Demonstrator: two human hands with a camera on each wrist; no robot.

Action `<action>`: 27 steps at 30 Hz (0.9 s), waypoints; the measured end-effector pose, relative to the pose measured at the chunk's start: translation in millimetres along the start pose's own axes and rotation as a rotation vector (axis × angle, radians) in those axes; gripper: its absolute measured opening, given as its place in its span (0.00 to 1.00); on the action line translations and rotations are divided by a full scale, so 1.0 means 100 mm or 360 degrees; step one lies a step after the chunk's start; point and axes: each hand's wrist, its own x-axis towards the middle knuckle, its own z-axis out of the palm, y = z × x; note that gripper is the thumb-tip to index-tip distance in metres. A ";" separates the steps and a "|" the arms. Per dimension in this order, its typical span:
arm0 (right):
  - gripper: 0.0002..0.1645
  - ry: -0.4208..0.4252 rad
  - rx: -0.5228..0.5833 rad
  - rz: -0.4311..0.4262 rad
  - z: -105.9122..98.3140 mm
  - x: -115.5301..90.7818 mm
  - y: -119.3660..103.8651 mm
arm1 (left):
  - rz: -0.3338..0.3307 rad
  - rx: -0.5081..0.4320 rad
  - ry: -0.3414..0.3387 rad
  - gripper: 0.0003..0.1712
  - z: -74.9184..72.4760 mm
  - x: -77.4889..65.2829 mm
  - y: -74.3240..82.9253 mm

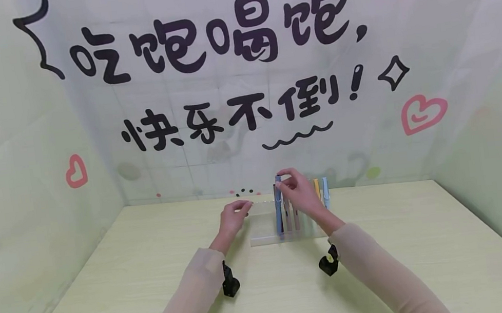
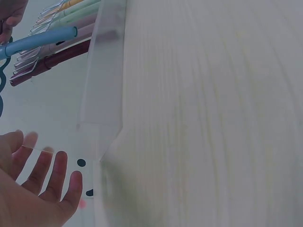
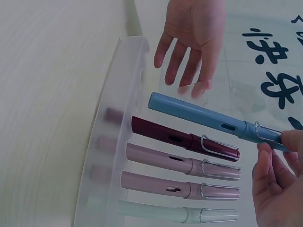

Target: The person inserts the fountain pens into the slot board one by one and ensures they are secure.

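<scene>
My right hand (image 1: 304, 194) pinches a blue fountain pen (image 3: 199, 116) by its cap end. In the right wrist view the pen's lower end hangs free, just in front of the stand. A clear pen stand (image 1: 265, 240) holds a dark red pen (image 3: 158, 130), two pinkish pens and a pale green pen (image 3: 156, 211) upright, side by side. Thumb and fingers of my left hand (image 1: 233, 218) pinch the upper left corner of the stand's clear back plate. The stand's left part, between that hand and the dark red pen, shows no pens.
Further right in the stand are a yellow pen (image 1: 317, 186) and a light blue pen (image 1: 326, 189). The pale wooden table (image 1: 151, 261) is bounded by a printed backdrop (image 1: 243, 167) behind and at both sides. Black wrist cameras hang beneath both sleeves.
</scene>
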 end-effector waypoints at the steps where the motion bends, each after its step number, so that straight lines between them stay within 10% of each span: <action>1: 0.17 0.0005 0.0006 -0.0005 0.00 0.01 0.00 | 0.0004 -0.0001 0.0002 0.17 0.00 0.00 0.00; 27: 0.17 -0.0029 -0.0013 -0.0075 0.21 -0.02 0.12 | 0.0031 -0.0018 -0.0010 0.16 -0.01 0.01 0.00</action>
